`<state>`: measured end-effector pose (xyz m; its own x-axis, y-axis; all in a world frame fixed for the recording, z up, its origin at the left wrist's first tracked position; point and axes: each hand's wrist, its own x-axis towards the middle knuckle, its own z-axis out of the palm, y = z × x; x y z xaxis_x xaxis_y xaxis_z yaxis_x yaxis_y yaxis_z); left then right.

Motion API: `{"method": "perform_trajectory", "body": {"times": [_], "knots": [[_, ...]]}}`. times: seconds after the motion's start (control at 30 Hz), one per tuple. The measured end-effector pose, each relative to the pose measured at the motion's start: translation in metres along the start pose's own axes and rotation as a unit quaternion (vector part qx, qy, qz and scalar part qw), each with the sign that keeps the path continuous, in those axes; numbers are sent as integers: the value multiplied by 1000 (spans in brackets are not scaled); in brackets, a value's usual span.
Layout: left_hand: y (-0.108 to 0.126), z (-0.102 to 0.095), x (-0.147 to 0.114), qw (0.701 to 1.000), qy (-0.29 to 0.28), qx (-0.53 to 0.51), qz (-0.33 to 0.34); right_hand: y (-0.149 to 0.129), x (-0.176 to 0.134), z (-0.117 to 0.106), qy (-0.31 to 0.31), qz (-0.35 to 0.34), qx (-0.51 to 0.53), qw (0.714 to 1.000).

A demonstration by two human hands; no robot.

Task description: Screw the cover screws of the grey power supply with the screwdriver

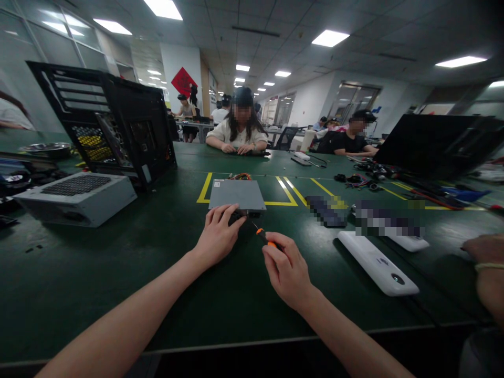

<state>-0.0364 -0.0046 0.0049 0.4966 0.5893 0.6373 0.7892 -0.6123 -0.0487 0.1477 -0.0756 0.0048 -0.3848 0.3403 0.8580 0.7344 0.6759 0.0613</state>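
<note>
A grey computer power supply [238, 193] lies flat in front of me, with coloured cables coming from its far side. My left hand [220, 231] grips its near edge, fingers curled over the left part of the near face and hiding some of it. In my right hand [286, 268] is a small screwdriver [260, 233] with an orange and black handle, held closed between thumb and fingers. Its thin shaft points up and left at the near face, close to the socket; whether the tip touches a screw I cannot tell.
Another power supply [84, 194] and a black computer case [118, 126] stand at left, near a metal bowl [49, 149]. White power banks or similar devices [378, 262] and a phone [326, 211] lie at right. A person [238, 126] sits opposite; another person's hand [486, 249] is at far right.
</note>
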Motion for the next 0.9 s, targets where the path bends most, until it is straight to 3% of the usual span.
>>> {"method": "perform_trajectory", "body": {"times": [0.4,0.9], "knots": [[0,0,0,1000,-6,-2,-1,-1,1,0,43,43,28,998],[0,1,0,1000,-4,-6,0,-1,-1,2,26,39,18,999]]}}
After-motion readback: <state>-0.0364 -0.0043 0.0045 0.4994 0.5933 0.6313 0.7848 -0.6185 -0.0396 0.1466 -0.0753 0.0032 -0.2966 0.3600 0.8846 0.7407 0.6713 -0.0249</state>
